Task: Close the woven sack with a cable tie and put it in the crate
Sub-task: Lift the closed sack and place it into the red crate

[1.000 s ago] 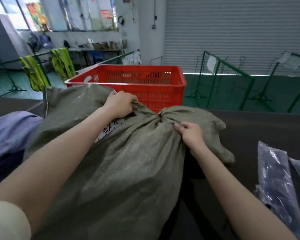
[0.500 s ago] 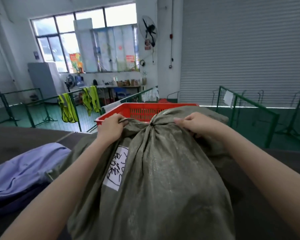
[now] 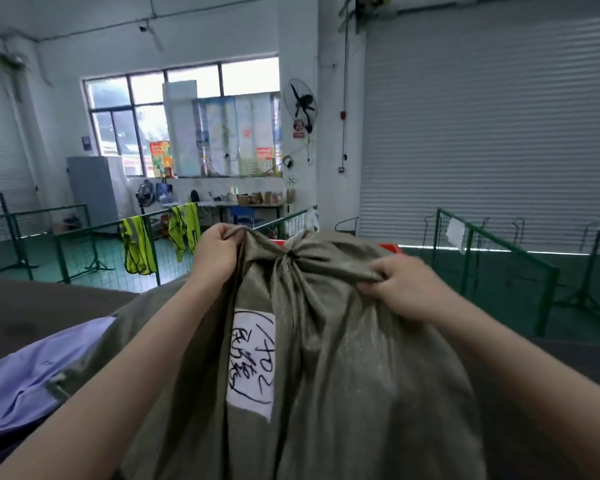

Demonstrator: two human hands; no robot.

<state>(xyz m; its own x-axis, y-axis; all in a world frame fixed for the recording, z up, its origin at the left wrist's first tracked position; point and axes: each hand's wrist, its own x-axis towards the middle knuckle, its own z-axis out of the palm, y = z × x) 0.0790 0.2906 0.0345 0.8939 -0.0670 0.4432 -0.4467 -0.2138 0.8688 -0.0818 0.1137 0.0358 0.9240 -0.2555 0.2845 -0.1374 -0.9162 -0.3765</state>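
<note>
- The sack point(image 3: 343, 358) stood gathered at its neck, hiding most of the red crate point(image 3: 390, 247) behind it.
- Left hand point(image 3: 215, 252) and right hand point(image 3: 400, 287) each gripped sack cloth, fingers closed.
- Its white label point(image 3: 252, 362) bore handwriting, partly "1402".

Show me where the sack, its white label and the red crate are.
sack point(image 3: 354, 375): head view, on the bulging cloth below the neck.
label point(image 3: 250, 362): head view, on the middle of the handwritten patch.
crate point(image 3: 390, 247): head view, on the red rim behind the sack.
</note>
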